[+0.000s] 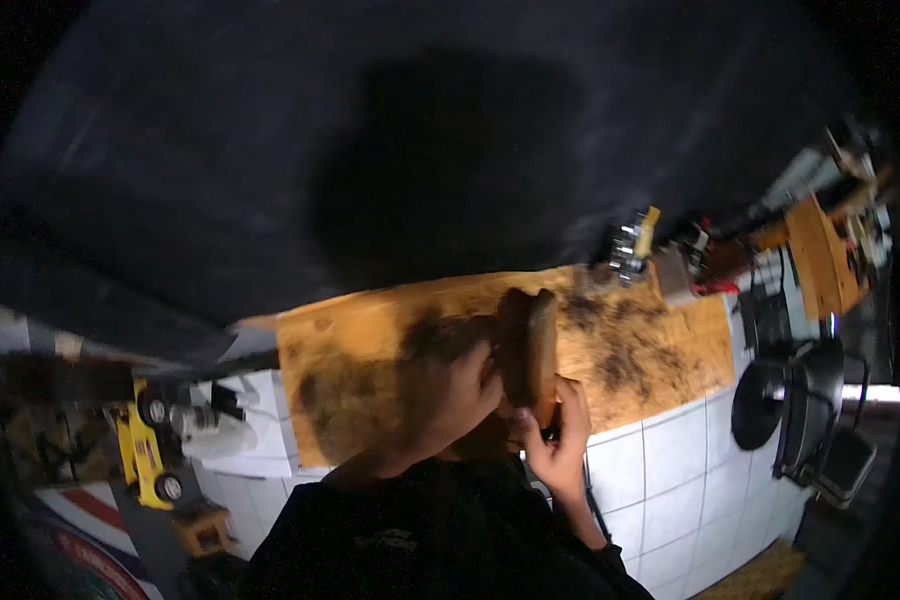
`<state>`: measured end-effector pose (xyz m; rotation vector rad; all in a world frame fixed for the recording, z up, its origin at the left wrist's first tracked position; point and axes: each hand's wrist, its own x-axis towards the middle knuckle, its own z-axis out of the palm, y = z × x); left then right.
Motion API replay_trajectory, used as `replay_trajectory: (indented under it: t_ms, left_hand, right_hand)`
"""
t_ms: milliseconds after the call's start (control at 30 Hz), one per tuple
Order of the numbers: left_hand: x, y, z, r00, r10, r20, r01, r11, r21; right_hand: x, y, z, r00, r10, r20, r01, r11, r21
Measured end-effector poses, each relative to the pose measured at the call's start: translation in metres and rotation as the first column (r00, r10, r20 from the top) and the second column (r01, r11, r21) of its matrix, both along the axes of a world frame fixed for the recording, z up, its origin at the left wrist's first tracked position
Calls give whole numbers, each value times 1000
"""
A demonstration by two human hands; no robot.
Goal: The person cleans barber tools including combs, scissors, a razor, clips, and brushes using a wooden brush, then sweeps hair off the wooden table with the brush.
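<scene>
A long brown object (538, 345) with a darker left side and a paler, tan edge stands upright over the wooden workbench (700, 340); its exact kind does not show. My right hand (562, 430) is closed round its lower end, thumb on the near side. A small black part shows beside those fingers. Against the object's dark left side is my left hand (473, 385), slightly blurred, with its fingers curled in. Whatever it may hold is hidden. Dark smudges or residue spread over the bench top on both sides.
A dark sheet or wall rises behind the bench. Metal parts (627, 250) and a grey box (673, 277) sit at its back right corner. A black chair (805, 420) stands right, a yellow toy car (148, 445) and white paper (255, 425) left. White tiles cover the floor.
</scene>
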<state>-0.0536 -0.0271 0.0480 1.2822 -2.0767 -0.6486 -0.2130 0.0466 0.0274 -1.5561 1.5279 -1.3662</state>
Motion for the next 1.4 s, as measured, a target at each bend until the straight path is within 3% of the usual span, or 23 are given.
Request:
replay_trajectory:
  t_ms: [33, 100, 167, 233, 333, 367, 400, 467, 500, 533, 567, 633, 700, 733, 767, 833, 867, 1000, 1133, 1400]
  left_hand:
    - [26, 9, -4, 997, 48, 60, -50, 998, 28]
    - [68, 29, 3, 922, 376, -96, -298, 845, 445]
    - [102, 47, 4, 774, 584, -244, -347, 714, 608]
    - [123, 63, -9, 618, 637, -462, -370, 753, 544]
    - [205, 87, -9, 568, 597, -566, -363, 799, 479]
    - [236, 95, -8, 591, 575, -565, -348, 814, 465]
    - [260, 101, -21, 418, 649, -635, -374, 760, 531]
    - [318, 116, -21, 348, 691, -633, -523, 704, 481]
    - [344, 121, -20, 310, 708, -634, -591, 666, 456]
    - [364, 123, -14, 193, 728, -657, -603, 617, 506]
    - [388, 130, -4, 159, 753, -638, -561, 601, 570]
    - [421, 138, 15, 296, 848, -439, -617, 521, 590]
    - [443, 143, 20, 512, 813, -276, -787, 573, 228]
    - [450, 145, 22, 584, 795, -167, -803, 596, 31]
    - [458, 147, 30, 524, 816, -244, -812, 565, 146]
    - [470, 153, 51, 362, 860, -359, -787, 489, 377]
    - [475, 157, 54, 375, 836, -401, -763, 524, 379]
    - [493, 165, 51, 473, 843, -256, -675, 534, 509]
    - [503, 165, 44, 556, 803, -214, -638, 578, 508]
    - [520, 152, 50, 576, 800, -169, -620, 562, 547]
  right_hand:
    - [16, -1, 0, 996, 93, -6, -93, 994, 63]
    - [54, -4, -1, 966, 259, -28, -252, 956, 151]
    - [101, -7, -5, 926, 364, -100, -354, 929, 104]
    - [149, -5, -5, 870, 469, -152, -456, 883, 116]
    - [227, 2, 3, 766, 613, -195, -575, 788, 220]
    - [253, 1, 6, 718, 681, -145, -620, 720, 311]
    - [279, -3, 9, 673, 735, -84, -655, 645, 394]
    - [331, -14, -8, 645, 760, 74, -688, 537, 488]
    - [364, -16, -19, 737, 661, 139, -670, 688, 279]
    - [396, -24, -25, 774, 633, 21, -623, 757, 197]
    - [426, -28, -30, 805, 586, -91, -578, 810, 105]
    - [485, -22, -38, 748, 634, -195, -632, 771, 80]
    - [538, -6, -36, 689, 655, -309, -663, 742, 95]
    - [561, -8, -51, 654, 742, -147, -754, 654, -57]
    - [580, -5, -62, 621, 782, 56, -783, 616, 80]
    - [619, -1, -71, 565, 805, 182, -825, 548, 139]
    - [635, 2, -74, 544, 814, 204, -839, 527, 135]
    - [675, 4, -79, 509, 816, 274, -861, 491, 137]
    - [687, 0, -81, 515, 804, 298, -857, 492, 155]
    - [690, -5, -82, 545, 779, 312, -838, 515, 178]
